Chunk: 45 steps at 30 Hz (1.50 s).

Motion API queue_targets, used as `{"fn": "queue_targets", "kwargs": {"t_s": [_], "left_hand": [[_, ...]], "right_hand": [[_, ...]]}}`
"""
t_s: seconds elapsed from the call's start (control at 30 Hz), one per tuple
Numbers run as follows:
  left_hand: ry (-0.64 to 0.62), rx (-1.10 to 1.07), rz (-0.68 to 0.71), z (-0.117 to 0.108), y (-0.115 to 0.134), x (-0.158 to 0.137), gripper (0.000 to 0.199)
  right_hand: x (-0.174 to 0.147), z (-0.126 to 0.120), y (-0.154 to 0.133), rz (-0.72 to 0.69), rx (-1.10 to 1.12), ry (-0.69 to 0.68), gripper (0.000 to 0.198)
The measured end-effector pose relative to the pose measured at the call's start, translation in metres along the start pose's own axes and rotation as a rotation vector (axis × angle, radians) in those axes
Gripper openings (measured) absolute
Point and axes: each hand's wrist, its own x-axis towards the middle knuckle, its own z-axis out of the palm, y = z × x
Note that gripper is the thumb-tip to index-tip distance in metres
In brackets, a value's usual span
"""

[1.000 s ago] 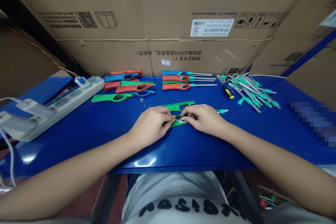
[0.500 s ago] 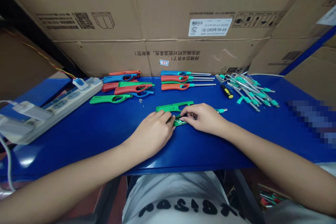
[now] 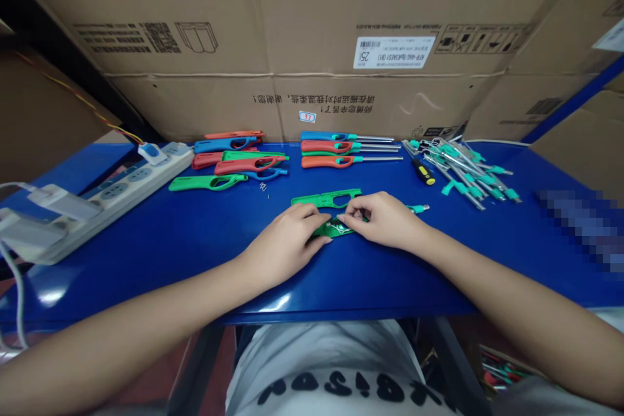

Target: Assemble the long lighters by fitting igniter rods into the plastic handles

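Clamping green handle-half (image 3: 323, 231): left fingers (image 3: 316, 220) | right fingers (image 3: 355, 225): curled, grip unclear | carton label (image 3: 394, 52): "25" (upside down)

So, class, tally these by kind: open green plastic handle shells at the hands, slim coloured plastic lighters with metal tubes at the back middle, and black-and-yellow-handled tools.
Open green plastic handle shells: 2
Slim coloured plastic lighters with metal tubes: 4 visible, one largely hidden
Black-and-yellow-handled tool: 1
Total: 7

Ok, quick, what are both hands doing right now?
Left hand: closed on the nearer green shell.
Right hand: fingers curled at that shell; can't tell whether it grips a part.
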Motion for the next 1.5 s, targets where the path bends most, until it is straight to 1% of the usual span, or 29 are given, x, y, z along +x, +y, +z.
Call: {"fn": "queue_targets", "kwargs": {"t_s": [0.13,0.27,0.5,0.63,0.77,0.9,1.13,1.3,1.5], "left_hand": [[0.028,-0.033,0.045,0.004,0.001,-0.001,0.026],[0.034,-0.003,0.075,0.005,0.002,-0.001,0.025],[-0.025,0.137,0.092,0.000,0.008,-0.001,0.026],[-0.066,0.189,0.094,-0.002,0.011,0.000,0.027],[-0.042,0.153,0.096,0.000,0.009,0.000,0.026],[-0.014,0.088,0.092,0.003,0.004,-0.001,0.026],[-0.009,0.019,0.045,0.001,0.004,-0.001,0.023],[-0.046,-0.001,0.042,-0.002,0.007,0.001,0.017],[-0.054,0.034,0.102,-0.001,0.006,0.001,0.021]], "right_hand": [[-0.001,-0.002,-0.002,0.033,-0.010,-0.004,0.027],[-0.001,-0.003,-0.003,0.053,0.006,-0.019,0.024],[0.002,-0.005,-0.002,0.078,0.030,-0.071,0.024],[0.002,-0.005,-0.003,0.083,0.007,-0.074,0.023],[0.001,-0.005,-0.003,0.073,-0.003,-0.064,0.022],[-0.001,-0.006,-0.001,0.039,0.042,-0.068,0.021],[-0.004,-0.013,-0.001,-0.016,0.073,-0.125,0.020],[-0.003,-0.013,-0.001,-0.017,0.059,-0.134,0.016],[-0.003,-0.012,-0.001,-0.001,0.095,-0.141,0.014]]}}
